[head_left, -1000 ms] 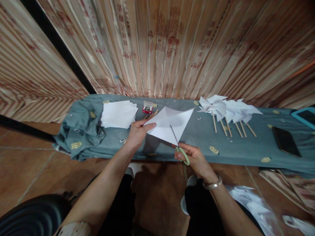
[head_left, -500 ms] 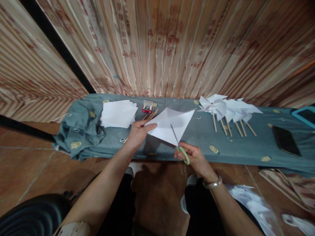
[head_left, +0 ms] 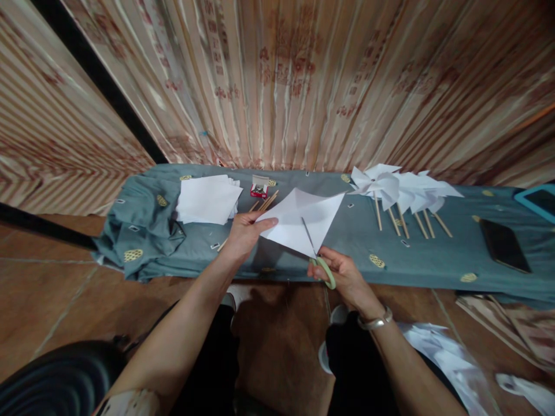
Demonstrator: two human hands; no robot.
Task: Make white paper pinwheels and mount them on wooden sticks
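Observation:
My left hand [head_left: 248,230] pinches the left corner of a white paper sheet [head_left: 290,216], thumb on top. The sheet is held above the cloth and shows faint crease lines. My right hand [head_left: 340,271] grips green-handled scissors [head_left: 326,274] at the sheet's near corner. One blade lies over the paper, pointing toward its middle; the other blade is hidden beneath. Left of the sheet are thin wooden sticks [head_left: 269,201], partly covered by my hand and the paper. Behind them stands an open red box [head_left: 259,189] of small metal pieces.
A stack of white paper [head_left: 208,199] lies on the green cloth [head_left: 277,268] at left. Several paper pinwheels [head_left: 381,184] on sticks lie at right, near a dark phone [head_left: 503,247] and a blue-framed device [head_left: 537,202]. A curtain [head_left: 277,86] hangs behind. A black round stool [head_left: 60,378] stands lower left.
Almost nothing differs. The scissors and my right hand have shifted very slightly; both hands keep their hold on the paper and scissors.

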